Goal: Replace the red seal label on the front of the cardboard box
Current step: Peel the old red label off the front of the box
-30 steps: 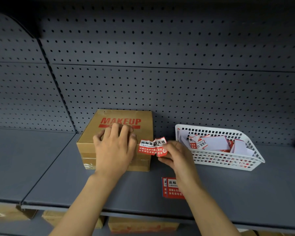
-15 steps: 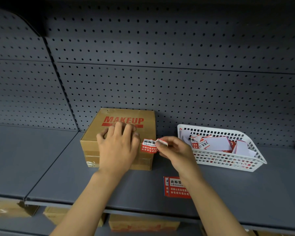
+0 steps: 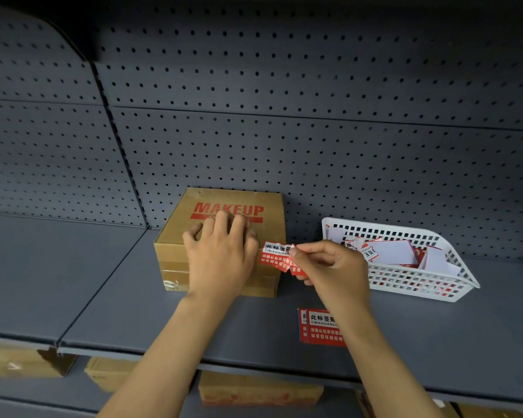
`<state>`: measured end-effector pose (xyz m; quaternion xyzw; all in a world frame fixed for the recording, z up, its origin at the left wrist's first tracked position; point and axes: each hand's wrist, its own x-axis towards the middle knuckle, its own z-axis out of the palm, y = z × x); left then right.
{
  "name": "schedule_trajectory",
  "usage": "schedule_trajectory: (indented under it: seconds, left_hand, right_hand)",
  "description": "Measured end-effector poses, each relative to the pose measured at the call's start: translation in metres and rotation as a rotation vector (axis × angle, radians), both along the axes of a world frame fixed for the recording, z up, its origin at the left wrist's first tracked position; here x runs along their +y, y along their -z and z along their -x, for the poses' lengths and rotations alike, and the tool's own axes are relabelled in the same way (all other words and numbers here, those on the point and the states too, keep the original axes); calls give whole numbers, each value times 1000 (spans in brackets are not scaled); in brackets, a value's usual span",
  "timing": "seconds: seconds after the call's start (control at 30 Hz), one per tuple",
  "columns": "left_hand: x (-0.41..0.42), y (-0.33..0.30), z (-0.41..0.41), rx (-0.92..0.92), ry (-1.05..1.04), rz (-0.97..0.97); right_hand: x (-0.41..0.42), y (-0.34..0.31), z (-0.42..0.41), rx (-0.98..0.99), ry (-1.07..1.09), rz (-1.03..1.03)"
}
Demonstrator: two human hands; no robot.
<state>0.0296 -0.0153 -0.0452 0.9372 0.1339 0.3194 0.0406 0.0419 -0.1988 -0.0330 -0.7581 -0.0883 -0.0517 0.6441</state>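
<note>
On the shelf (image 3: 435,336), old seal half peeled from the cardboard box (image 3: 224,206).
Left hand (image 3: 221,257) lies flat, open, steadying the box; right hand (image 3: 329,267) pinches the crumpled, torn red seal label (image 3: 277,256) at the box's front right corner. Fresh labels (image 3: 322,327) wait near the shelf edge; none applied yet.

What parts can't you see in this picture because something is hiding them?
All in the head view:
- Brown cardboard box: the left hand covers the middle of its top and front.
- Torn red seal label: its right end is hidden by the right hand.
- Flat red labels on the grey shelf: the right forearm hides their right side.
- White plastic basket: the papers inside are too small to read.
</note>
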Motion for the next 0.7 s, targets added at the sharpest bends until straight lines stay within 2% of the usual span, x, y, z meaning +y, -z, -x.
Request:
schedule_trajectory:
  seconds: [0.3,0.6,0.7]
  left_hand:
    - [0,1,0,-16,15,17]
    - [2,-1,3,-3,47,20]
    - [4,-1,2,-3,52,23]
  right_hand:
    - [3,-1,24,-128,68,36]
    - [-3,4,19,-73,144,270]
    - [-4,-1,19,-83,208,450]
